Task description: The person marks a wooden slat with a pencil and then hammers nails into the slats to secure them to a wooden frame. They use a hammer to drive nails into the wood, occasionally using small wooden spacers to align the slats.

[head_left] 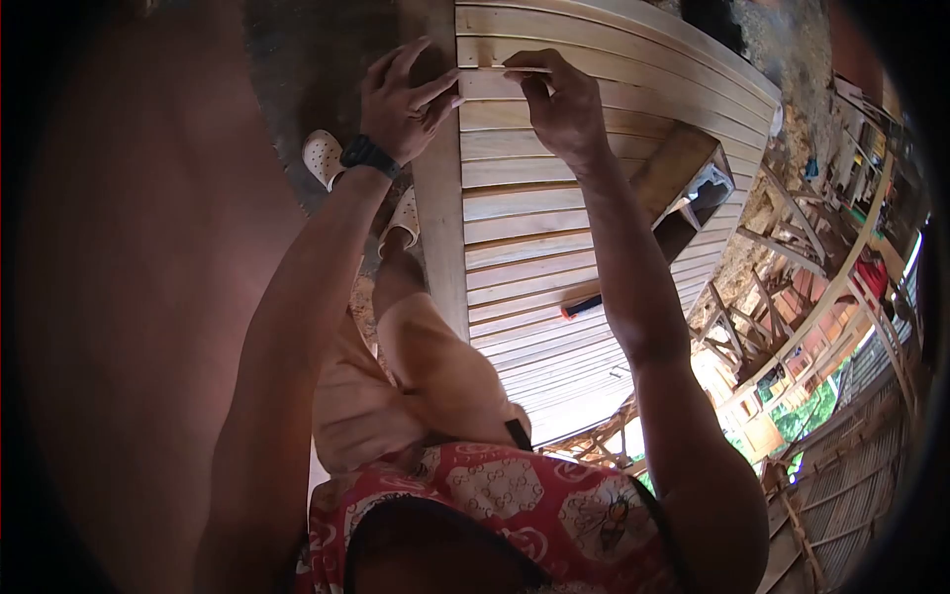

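Observation:
A large slatted wooden panel lies before me, with a plain board along its left edge. My left hand, with a dark watch on the wrist, is at that edge board. Its fingers are spread, and the fingertips reach the ends of the upper slats. Over the upper slats, my right hand pinches a thin, flat, pale strip between thumb and fingers. The strip lies roughly along a slat; its material is too small to tell.
An open wooden box with things inside stands on the panel, right of my right forearm. A dark-handled tool with an orange end lies lower on the slats. Beyond the right edge are wooden frames and rough ground.

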`<state>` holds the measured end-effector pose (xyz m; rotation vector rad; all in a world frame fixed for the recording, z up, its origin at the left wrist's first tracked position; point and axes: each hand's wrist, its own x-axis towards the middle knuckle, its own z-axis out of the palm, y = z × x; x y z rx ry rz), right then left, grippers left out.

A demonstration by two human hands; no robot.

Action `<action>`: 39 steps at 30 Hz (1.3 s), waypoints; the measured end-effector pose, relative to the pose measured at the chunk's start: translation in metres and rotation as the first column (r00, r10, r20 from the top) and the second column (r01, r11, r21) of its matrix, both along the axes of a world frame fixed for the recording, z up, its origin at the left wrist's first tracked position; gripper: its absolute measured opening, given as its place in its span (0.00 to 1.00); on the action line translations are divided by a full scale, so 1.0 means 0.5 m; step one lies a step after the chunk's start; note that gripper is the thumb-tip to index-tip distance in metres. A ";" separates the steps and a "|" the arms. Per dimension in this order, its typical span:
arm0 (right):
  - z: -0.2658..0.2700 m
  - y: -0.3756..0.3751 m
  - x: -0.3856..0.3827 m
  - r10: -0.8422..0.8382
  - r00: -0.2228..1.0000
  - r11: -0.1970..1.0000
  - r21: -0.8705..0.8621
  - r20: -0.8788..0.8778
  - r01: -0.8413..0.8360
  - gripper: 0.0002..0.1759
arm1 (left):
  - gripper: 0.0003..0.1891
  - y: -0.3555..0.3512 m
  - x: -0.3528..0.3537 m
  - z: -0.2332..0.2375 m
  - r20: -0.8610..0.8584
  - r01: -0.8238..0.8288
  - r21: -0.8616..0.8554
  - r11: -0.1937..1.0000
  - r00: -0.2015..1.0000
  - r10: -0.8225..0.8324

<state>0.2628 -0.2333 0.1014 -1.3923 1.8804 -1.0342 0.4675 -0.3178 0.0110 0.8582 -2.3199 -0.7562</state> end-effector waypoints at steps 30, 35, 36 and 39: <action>0.088 0.509 -0.376 -0.380 0.644 0.765 0.166 -0.664 0.623 0.12 | 0.15 -0.037 -0.034 0.030 0.274 -0.013 -0.137 0.991 0.960 0.050; 0.014 0.449 -0.494 0.284 0.610 0.780 0.549 -0.739 0.301 0.11 | 0.14 -0.035 -0.043 0.027 0.301 -0.037 -0.148 0.988 0.950 0.081; -0.012 0.446 -0.498 0.398 0.584 0.662 0.662 -0.707 0.351 0.11 | 0.14 -0.032 -0.034 0.031 0.322 -0.024 -0.119 0.993 0.945 0.062; -0.081 0.436 -0.539 0.210 0.601 0.666 0.563 -0.771 0.489 0.16 | 0.14 -0.035 -0.034 0.037 0.404 0.007 -0.129 0.992 0.914 0.046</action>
